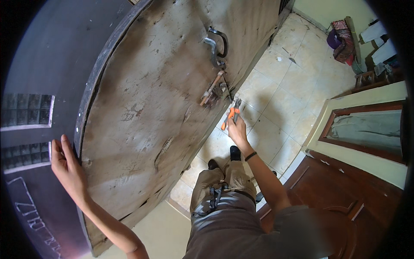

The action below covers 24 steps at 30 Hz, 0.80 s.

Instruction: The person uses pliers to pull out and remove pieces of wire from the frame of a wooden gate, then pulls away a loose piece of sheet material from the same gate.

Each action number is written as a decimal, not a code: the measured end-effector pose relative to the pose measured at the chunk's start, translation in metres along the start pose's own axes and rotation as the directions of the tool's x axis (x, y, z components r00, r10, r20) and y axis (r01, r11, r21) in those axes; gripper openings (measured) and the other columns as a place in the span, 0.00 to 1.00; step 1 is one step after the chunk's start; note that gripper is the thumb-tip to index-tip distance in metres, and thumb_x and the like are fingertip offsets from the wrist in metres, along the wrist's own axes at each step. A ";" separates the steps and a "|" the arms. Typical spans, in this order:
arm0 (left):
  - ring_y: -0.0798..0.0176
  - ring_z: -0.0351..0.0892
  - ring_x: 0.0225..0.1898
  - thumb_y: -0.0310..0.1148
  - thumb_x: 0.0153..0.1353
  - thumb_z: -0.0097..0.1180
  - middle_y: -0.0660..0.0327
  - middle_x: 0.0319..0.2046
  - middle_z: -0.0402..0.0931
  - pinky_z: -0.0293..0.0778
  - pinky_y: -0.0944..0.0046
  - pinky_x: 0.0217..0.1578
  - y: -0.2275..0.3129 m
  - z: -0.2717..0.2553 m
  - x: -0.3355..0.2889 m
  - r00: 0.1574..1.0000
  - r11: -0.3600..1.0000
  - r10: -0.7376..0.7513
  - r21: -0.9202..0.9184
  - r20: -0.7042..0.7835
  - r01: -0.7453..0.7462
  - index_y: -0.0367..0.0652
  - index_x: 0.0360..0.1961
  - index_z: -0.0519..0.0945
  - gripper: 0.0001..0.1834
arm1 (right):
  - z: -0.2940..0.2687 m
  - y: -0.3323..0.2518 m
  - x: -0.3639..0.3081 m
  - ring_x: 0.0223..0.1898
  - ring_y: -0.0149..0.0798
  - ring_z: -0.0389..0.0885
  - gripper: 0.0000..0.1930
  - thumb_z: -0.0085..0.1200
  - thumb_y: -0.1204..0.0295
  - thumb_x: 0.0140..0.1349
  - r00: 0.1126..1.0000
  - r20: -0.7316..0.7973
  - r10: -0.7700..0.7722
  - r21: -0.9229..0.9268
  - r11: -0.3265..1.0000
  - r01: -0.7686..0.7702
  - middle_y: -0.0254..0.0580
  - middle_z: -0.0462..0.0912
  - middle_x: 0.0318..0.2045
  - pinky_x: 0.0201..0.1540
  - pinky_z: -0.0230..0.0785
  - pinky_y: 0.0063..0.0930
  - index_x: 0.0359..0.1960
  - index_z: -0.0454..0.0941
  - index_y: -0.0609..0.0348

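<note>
In my right hand (237,131) is a pair of pliers (233,115) with orange grips and a grey metal head. The head points toward a rusty slide bolt (211,88) low on a worn, brownish door panel (129,142); whether it touches the metal there, I cannot tell. My left hand (69,170) rests by the panel's dark edge with its fingers stretched out, not wrapped round anything. A curved metal door handle (218,47) sits beyond the bolt. Peeling patches and dents cover the panel.
Beneath me are pale floor tiles (276,99) and my shoes (235,153). A brown wooden door (327,203) stands at the right, below a framed window pane (366,129). Cloths and a purple item (333,39) are piled at the far right wall.
</note>
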<state>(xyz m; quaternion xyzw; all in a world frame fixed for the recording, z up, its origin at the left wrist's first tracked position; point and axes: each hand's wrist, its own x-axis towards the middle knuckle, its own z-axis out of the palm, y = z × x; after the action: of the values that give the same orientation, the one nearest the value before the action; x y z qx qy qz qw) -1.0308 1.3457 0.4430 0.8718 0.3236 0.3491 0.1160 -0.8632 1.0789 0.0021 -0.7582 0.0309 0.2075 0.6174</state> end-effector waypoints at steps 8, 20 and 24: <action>0.74 0.59 0.30 0.34 0.79 0.52 0.67 0.29 0.65 0.58 0.72 0.30 0.002 -0.002 -0.008 1.000 0.999 0.012 0.051 -0.005 -0.012 0.29 0.41 0.76 0.15 | -0.052 0.011 -0.037 0.32 0.57 0.85 0.14 0.53 0.69 0.68 0.976 -0.068 -0.205 -0.230 0.955 0.185 0.54 0.84 0.29 0.40 0.76 0.47 0.47 0.73 0.68; 0.70 0.76 0.47 0.41 0.76 0.57 0.54 0.44 0.83 0.71 0.69 0.52 -0.018 -0.003 0.002 0.994 0.992 -0.002 0.123 -0.109 0.016 0.20 0.60 0.73 0.29 | -0.110 -0.018 0.037 0.44 0.33 0.70 0.19 0.46 0.80 0.69 0.839 0.086 -0.538 0.037 0.843 0.537 0.35 0.68 0.45 0.56 0.66 0.28 0.61 0.65 0.61; 0.69 0.76 0.52 0.42 0.76 0.56 0.52 0.50 0.83 0.70 0.67 0.56 -0.043 -0.008 0.004 0.994 0.983 -0.034 0.178 -0.101 0.052 0.22 0.63 0.73 0.29 | -0.132 -0.081 0.045 0.55 0.36 0.73 0.18 0.50 0.73 0.66 0.894 0.413 -0.172 0.441 0.897 -0.031 0.31 0.68 0.50 0.59 0.68 0.32 0.57 0.67 0.46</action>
<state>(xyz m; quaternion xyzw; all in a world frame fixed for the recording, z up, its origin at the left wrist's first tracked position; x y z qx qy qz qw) -1.0549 1.3809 0.4326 0.8534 0.3778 0.3579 0.0280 -0.7607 0.9825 0.0809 -0.5339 -0.0928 0.3388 0.7691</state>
